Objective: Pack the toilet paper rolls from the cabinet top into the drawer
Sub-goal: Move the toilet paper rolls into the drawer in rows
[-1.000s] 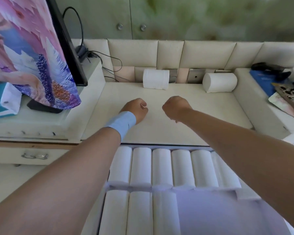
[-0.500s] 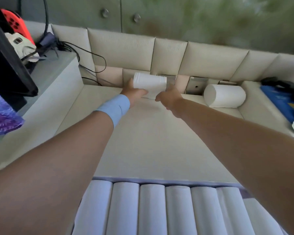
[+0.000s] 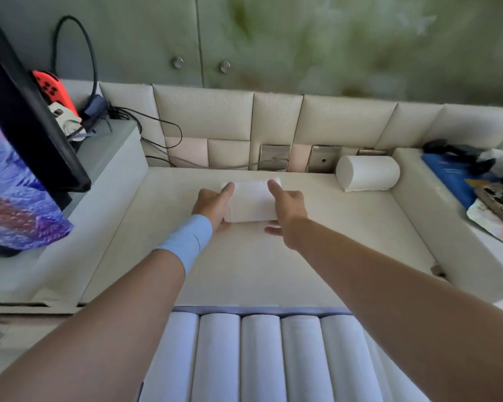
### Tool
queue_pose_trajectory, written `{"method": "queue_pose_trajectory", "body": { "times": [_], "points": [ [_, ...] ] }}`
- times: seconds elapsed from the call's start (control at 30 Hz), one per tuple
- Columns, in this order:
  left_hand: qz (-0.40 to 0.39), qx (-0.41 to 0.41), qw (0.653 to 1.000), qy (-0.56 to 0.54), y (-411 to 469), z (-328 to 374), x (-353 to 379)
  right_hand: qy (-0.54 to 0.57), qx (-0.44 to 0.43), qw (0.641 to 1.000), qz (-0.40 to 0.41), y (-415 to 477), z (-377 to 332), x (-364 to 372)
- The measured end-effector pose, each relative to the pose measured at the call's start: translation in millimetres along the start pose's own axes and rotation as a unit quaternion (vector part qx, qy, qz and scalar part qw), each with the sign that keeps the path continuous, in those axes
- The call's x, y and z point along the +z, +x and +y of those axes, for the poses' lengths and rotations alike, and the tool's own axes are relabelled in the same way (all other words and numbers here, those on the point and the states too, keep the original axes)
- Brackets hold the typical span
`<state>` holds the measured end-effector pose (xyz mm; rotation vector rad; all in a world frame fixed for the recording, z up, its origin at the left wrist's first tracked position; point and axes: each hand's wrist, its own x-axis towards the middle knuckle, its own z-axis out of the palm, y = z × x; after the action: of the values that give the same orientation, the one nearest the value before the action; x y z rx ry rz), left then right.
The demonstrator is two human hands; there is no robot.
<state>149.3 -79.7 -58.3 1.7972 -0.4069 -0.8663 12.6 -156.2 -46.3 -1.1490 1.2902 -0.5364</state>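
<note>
Because the held roll (image 3: 249,203) is soft and wide, the person takes it from both ends at once: the left hand (image 3: 212,206) clasps its left end and the right hand (image 3: 289,208) its right end. On each hand the fingers (image 3: 227,190) are spread, with the forefinger stretched along the far edge and the thumb at the near edge. The paper is thus clamped between the 2 hands rather than crushed. It sits over the middle of the cabinet top (image 3: 244,271); whether it touches the surface I cannot tell. A second roll (image 3: 368,172) lies on its side by the back right corner, well apart. Nearer the person, the open drawer (image 3: 259,310) shows 5 packed rolls (image 3: 260,358) side by side, lengthwise, which saves room. The carry to the drawer looks like the step in hand.
</note>
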Motion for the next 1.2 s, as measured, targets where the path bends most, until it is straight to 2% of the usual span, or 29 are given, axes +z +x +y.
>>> {"method": "queue_pose_trajectory", "body": {
  "times": [0.17,0.23,0.3,0.37,0.43,0.5,0.57,0.7,0.83,0.9,0.97,1.07,1.1,1.13,1.2],
  "points": [
    [-0.084,-0.031,0.995,-0.038,-60,-15,-1,0.016,-0.040,0.997,0.065,-45,10,-30],
    [-0.113,-0.037,0.990,-0.078,-84,-21,-3,0.021,-0.055,0.996,0.063,-65,10,-45],
    [-0.138,-0.041,0.986,-0.083,-112,-22,-6,0.039,-0.051,0.998,0.027,-87,9,-59],
    [-0.178,-0.050,0.982,-0.033,-140,-22,-9,0.047,-0.045,0.998,-0.010,-109,11,-72],
    [-0.218,-0.056,0.971,0.079,-167,-21,-10,0.010,-0.044,0.998,-0.032,-127,18,-84],
    [-0.248,-0.054,0.943,0.216,-191,-20,-11,-0.041,-0.039,0.997,-0.053,-144,29,-94],
    [-0.252,-0.043,0.926,0.278,-211,-24,-10,-0.076,-0.026,0.993,-0.089,-158,44,-102],
    [-0.233,-0.019,0.951,0.203,-243,-41,-7,-0.069,-0.015,0.979,-0.192,-187,69,-118],
    [-0.276,-0.058,0.941,0.187,-267,-67,1,-0.112,0.034,0.961,-0.249,-203,89,-140],
    [-0.307,-0.089,0.915,0.247,-273,-81,6,-0.202,0.050,0.950,-0.231,-209,98,-146],
    [-0.324,-0.090,0.867,0.368,-276,-95,10,-0.344,0.065,0.913,-0.208,-215,108,-148],
    [-0.317,0.010,0.765,0.561,-281,-108,15,-0.576,0.056,0.795,-0.181,-225,132,-145],
    [-0.317,0.028,0.748,0.582,-283,-110,17,-0.621,0.034,0.765,-0.167,-228,141,-142],
    [-0.320,0.036,0.737,0.594,-283,-113,21,-0.643,0.012,0.751,-0.149,-230,150,-138],
    [-0.330,0.054,0.708,0.622,-284,-115,28,-0.637,-0.008,0.762,-0.117,-231,166,-131]
  ]
}}
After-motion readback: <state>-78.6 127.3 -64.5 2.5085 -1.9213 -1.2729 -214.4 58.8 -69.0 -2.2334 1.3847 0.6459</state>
